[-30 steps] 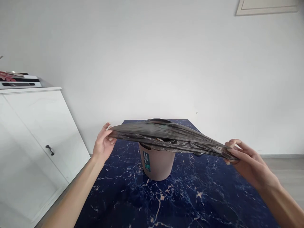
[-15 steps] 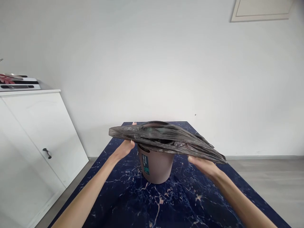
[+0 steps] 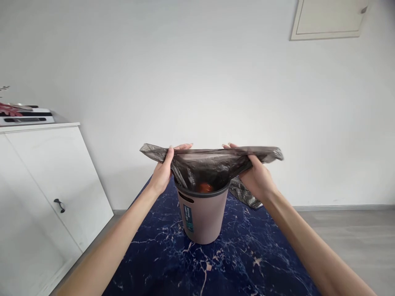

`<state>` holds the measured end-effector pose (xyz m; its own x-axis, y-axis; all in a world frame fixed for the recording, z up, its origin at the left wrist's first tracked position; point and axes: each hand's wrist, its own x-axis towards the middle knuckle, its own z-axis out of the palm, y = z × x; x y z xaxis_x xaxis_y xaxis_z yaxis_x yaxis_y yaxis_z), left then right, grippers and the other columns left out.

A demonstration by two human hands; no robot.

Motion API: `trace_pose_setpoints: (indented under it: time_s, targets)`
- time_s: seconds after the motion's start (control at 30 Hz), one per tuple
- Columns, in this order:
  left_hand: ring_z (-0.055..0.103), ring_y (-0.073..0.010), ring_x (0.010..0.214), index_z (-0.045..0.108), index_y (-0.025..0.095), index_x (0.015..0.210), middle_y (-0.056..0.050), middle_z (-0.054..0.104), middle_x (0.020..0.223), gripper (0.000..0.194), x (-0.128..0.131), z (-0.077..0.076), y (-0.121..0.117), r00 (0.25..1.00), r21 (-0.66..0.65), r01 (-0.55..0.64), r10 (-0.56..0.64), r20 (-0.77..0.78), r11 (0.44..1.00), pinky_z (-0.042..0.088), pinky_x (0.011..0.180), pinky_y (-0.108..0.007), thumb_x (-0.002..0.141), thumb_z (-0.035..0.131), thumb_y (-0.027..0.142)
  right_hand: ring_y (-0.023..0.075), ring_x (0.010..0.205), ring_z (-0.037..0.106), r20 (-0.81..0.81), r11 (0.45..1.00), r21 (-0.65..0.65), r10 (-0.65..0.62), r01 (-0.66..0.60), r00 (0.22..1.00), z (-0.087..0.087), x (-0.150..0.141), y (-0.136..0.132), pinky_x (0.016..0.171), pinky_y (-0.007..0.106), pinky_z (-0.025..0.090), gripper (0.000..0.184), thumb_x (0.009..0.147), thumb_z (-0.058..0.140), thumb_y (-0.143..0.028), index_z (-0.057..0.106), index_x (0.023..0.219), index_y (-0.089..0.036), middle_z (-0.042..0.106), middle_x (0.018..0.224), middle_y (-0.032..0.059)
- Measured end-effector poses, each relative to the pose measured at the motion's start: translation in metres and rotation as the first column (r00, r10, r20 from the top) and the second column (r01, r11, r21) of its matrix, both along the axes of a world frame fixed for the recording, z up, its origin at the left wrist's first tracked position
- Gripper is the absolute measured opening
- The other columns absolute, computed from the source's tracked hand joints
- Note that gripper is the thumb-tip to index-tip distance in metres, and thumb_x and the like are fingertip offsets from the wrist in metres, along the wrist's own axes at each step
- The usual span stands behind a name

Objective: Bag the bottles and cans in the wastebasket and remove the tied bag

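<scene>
A taupe plastic bin (image 3: 203, 218) stands on a dark blue marbled table (image 3: 234, 267). A thin grey bin bag (image 3: 210, 164) sits in it, its top pulled up above the rim. My left hand (image 3: 163, 172) grips the bag's left side, thumb over the film. My right hand (image 3: 256, 174) grips the right side the same way. The bag's mouth is stretched between them. Something orange-red (image 3: 205, 188) shows through the film just inside the bin. A teal label (image 3: 189, 218) is stuck on the bin's front.
A white cabinet (image 3: 46, 193) with a dark handle stands at the left, with a flat device and a reddish item on top. A white wall is behind the table. Grey floor shows at the right. A framed panel (image 3: 328, 18) hangs high on the wall.
Both hands came in from the bag's far ends to its sides near the bin and lifted it. The bag went from a flat sheet to an opened, raised mouth.
</scene>
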<state>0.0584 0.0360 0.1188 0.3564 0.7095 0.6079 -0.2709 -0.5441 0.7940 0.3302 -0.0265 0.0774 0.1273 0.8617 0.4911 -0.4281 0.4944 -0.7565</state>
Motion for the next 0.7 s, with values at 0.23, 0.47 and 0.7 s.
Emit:
trace_pose_setpoints:
  time_s: [0.23, 0.47, 0.7]
  targets:
    - [0.078, -0.0207, 0.105, 0.074, 0.021, 0.102, -0.002, 0.08, 0.096, 0.031, 0.02, 0.011, -0.011, 0.914, -0.16, 0.185, -0.11, 0.391, 0.97, 0.056, 0.112, -0.038, 0.103, 0.07, 0.053, 0.0203, 0.108, 0.074, -0.313, 0.982, 0.133, 0.168, -0.132, 0.935, 0.019, -0.01, 0.011, 0.113, 0.044, 0.056, 0.016, 0.104, 0.058, -0.039, 0.072, 0.103, -0.03, 0.074, 0.091, -0.0007]
    - [0.035, -0.0099, 0.046, 0.064, 0.022, 0.083, 0.009, 0.03, 0.059, 0.046, 0.021, 0.023, -0.029, 0.983, 0.064, 0.142, -0.134, -0.122, 0.988, 0.057, 0.06, -0.03, 0.107, 0.057, 0.061, 0.0099, 0.051, 0.015, 0.121, 0.99, 0.029, 0.131, -0.136, 0.984, 0.035, -0.025, 0.013, 0.043, 0.023, 0.022, 0.04, 0.1, 0.065, -0.053, 0.053, 0.077, -0.024, 0.023, 0.066, -0.0089]
    - [0.055, -0.0198, 0.07, 0.059, 0.024, 0.086, -0.003, 0.057, 0.076, 0.046, 0.02, 0.027, -0.052, 0.788, 0.429, 0.005, 0.261, -0.557, 0.903, 0.052, 0.073, -0.038, 0.113, 0.038, 0.056, 0.0142, 0.069, 0.047, 0.603, 0.974, -0.039, 0.2, -0.222, 0.772, 0.061, -0.05, -0.008, 0.059, 0.026, 0.043, 0.017, 0.094, 0.062, -0.039, 0.057, 0.095, -0.023, 0.053, 0.079, -0.0024]
